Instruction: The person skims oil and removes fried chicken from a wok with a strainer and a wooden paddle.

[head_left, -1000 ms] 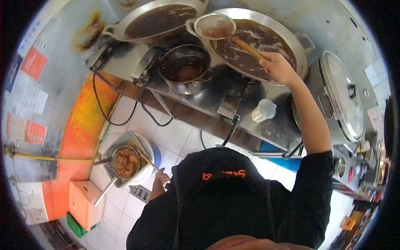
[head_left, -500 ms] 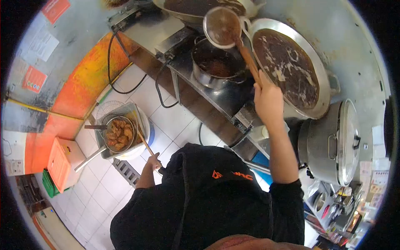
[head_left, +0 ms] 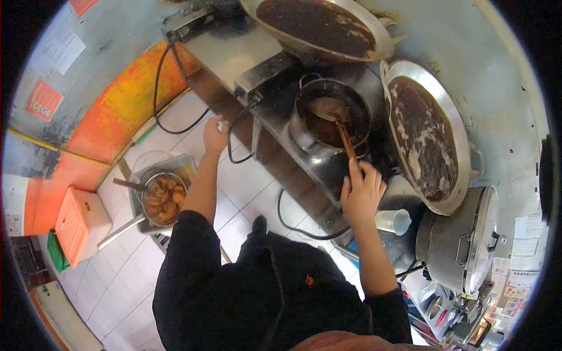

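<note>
My right hand (head_left: 362, 196) grips the wooden handle of a round strainer (head_left: 345, 139), thumb and index finger on the handle and the other fingers looser. The strainer's head rests low inside a steel pot (head_left: 301, 137) of dark liquid, partly sunk in it. My left hand (head_left: 215, 137) is raised over the floor beside the stove, its fingers closed around something small and whitish that I cannot make out. Below and left of it, a long-handled metal strainer (head_left: 120, 231) full of browned fried pieces (head_left: 165, 199) sits on a rectangular container (head_left: 186, 165).
Two wide pans, a far one (head_left: 316, 26) and a right one (head_left: 426, 140), hold dark liquid with pale foam. A large lidded pot (head_left: 448, 237) and a translucent plastic jug (head_left: 393, 222) stand at the right. A black hose (head_left: 281, 213) hangs near the stove's edge. An orange-lidded box (head_left: 82, 228) sits at left.
My right hand has lowered the strainer from above the stove into the pot. My left hand has let go of a wooden stick and moved forward and up. The view has shifted.
</note>
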Demonstrator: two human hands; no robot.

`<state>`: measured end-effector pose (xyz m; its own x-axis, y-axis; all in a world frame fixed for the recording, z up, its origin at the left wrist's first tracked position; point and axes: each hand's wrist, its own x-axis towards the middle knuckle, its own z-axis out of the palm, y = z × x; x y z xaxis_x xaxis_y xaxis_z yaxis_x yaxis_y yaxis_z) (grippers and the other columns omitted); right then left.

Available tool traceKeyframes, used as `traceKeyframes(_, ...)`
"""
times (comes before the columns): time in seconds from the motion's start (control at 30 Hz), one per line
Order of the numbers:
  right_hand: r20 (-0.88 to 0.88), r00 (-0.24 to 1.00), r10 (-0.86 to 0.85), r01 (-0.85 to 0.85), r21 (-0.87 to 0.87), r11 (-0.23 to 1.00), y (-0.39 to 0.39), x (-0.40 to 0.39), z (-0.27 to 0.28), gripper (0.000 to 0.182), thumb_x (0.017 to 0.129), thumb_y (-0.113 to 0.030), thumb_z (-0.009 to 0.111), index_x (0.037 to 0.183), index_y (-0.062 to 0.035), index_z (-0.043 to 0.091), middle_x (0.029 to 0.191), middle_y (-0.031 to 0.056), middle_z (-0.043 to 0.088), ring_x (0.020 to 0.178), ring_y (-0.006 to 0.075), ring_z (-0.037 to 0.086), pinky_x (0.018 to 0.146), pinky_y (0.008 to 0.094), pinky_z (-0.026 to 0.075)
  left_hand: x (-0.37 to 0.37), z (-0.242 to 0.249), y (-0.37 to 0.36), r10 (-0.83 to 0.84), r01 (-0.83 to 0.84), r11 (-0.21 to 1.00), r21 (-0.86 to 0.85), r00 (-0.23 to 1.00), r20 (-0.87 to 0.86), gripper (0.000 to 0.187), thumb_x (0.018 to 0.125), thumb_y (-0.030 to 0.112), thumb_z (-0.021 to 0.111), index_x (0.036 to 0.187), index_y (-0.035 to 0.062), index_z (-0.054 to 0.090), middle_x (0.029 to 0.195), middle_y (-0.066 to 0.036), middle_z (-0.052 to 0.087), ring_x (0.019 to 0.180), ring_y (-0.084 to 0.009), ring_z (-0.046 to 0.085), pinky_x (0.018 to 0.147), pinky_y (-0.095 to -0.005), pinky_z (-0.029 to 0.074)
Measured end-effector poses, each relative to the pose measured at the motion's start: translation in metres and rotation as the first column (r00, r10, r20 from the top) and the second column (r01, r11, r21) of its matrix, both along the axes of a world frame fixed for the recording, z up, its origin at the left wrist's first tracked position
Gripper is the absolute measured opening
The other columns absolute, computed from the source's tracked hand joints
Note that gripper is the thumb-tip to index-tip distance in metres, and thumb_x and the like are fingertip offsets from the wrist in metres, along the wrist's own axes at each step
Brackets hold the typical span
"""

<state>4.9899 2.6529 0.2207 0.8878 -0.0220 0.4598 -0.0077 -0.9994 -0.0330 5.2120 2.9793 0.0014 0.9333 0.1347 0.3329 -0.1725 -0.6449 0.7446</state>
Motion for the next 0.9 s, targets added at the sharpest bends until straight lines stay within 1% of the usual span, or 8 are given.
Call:
traceKeyframes(0.17,-0.082,0.995,0.055,-0.046,0.106,0.993,-0.019,-0.065,-0.026,0.04,0.07,-0.01,0.063,0.11,-0.012,0.059,0.102,0.0095,0.052,0.093,0.0287,0.05,0.076,0.0419,0.037,0.098,-0.026,-0.021,0.017,-0.019,1.0,0.016,0.99,0.138,0.026,0.08,0.017,0.057,0.099,0.0005,0.059,0.1,-0.018,0.059,0.094,-0.035,0.055,0.081,-0.04,0.044)
traceKeyframes(0.57,-0.554,0.783,-0.282,0.497,0.286,0.819,-0.051,-0.302,-0.152,0.04,0.066,-0.003,0.061,0.106,-0.0018,0.057,0.091,0.0158,0.053,0.088,0.0312,0.052,0.076,0.0392,0.045,0.126,-0.054,-0.045,-0.007,0.013,0.978,-0.208,1.0,0.03,0.032,0.082,0.028,0.051,0.085,-0.0027,0.058,0.084,-0.024,0.058,0.079,-0.0425,0.054,0.07,-0.0453,0.042)
traceKeyframes(0.63,-0.598,0.745,-0.297,0.526,0.251,0.813,-0.058,-0.335,-0.172,0.039,0.067,-0.004,0.062,0.106,-0.002,0.057,0.09,0.0161,0.054,0.085,0.0299,0.054,0.073,0.038,0.046,0.116,-0.04,-0.049,0.067,-0.091,0.981,-0.171,0.988,-0.141,0.033,0.08,0.032,0.053,0.085,0.0003,0.059,0.085,-0.024,0.058,0.084,-0.0419,0.054,0.073,-0.0444,0.042)
traceKeyframes(0.67,-0.615,0.725,-0.31,0.522,0.197,0.83,-0.059,-0.345,-0.171,0.037,0.068,-0.004,0.062,0.105,-0.0021,0.057,0.088,0.0158,0.056,0.082,0.0295,0.056,0.071,0.0373,0.047,0.126,-0.059,-0.052,0.126,-0.118,0.971,-0.206,0.992,0.024,0.035,0.079,0.034,0.053,0.083,0.0,0.058,0.086,-0.023,0.058,0.085,-0.0414,0.053,0.074,-0.0445,0.041)
traceKeyframes(0.7,-0.641,0.714,-0.283,0.494,0.174,0.852,-0.073,-0.353,-0.162,0.037,0.068,-0.004,0.062,0.105,-0.0021,0.057,0.088,0.0158,0.056,0.082,0.0295,0.056,0.071,0.0373,0.047,0.143,-0.091,-0.053,0.039,-0.102,0.856,-0.506,0.99,-0.132,0.036,0.079,0.035,0.053,0.082,-0.0008,0.058,0.086,-0.023,0.058,0.086,-0.041,0.053,0.074,-0.0445,0.04)
traceKeyframes(0.8,-0.697,0.68,-0.229,0.451,0.152,0.879,-0.094,-0.355,-0.147,0.037,0.069,-0.004,0.062,0.105,-0.0022,0.058,0.088,0.0157,0.056,0.081,0.0294,0.056,0.071,0.0372,0.047,0.138,-0.08,-0.061,0.081,-0.188,0.807,-0.56,0.974,-0.211,0.037,0.079,0.033,0.052,0.077,-0.0025,0.059,0.081,-0.023,0.058,0.081,-0.0429,0.053,0.073,-0.045,0.041)
traceKeyframes(0.83,-0.707,0.673,-0.219,0.445,0.15,0.883,-0.097,-0.355,-0.145,0.037,0.069,-0.004,0.062,0.105,-0.0022,0.058,0.088,0.0157,0.056,0.081,0.0294,0.056,0.071,0.0372,0.047,0.151,-0.103,-0.064,0.123,-0.135,0.776,-0.616,0.991,-0.062,0.021,0.083,0.018,0.058,0.073,-0.0011,0.058,0.061,-0.005,0.054,0.055,-0.0145,0.052,0.054,-0.0295,0.042)
traceKeyframes(0.9,-0.723,0.658,-0.21,0.445,0.148,0.883,-0.101,-0.356,-0.142,0.036,0.069,-0.004,0.062,0.105,-0.0022,0.058,0.087,0.0156,0.056,0.081,0.0293,0.056,0.071,0.0371,0.047,0.151,-0.103,-0.065,0.113,-0.159,0.745,-0.648,0.987,-0.113,0.021,0.083,0.017,0.058,0.072,-0.0011,0.057,0.06,-0.005,0.054,0.055,-0.0147,0.051,0.054,-0.0293,0.042)
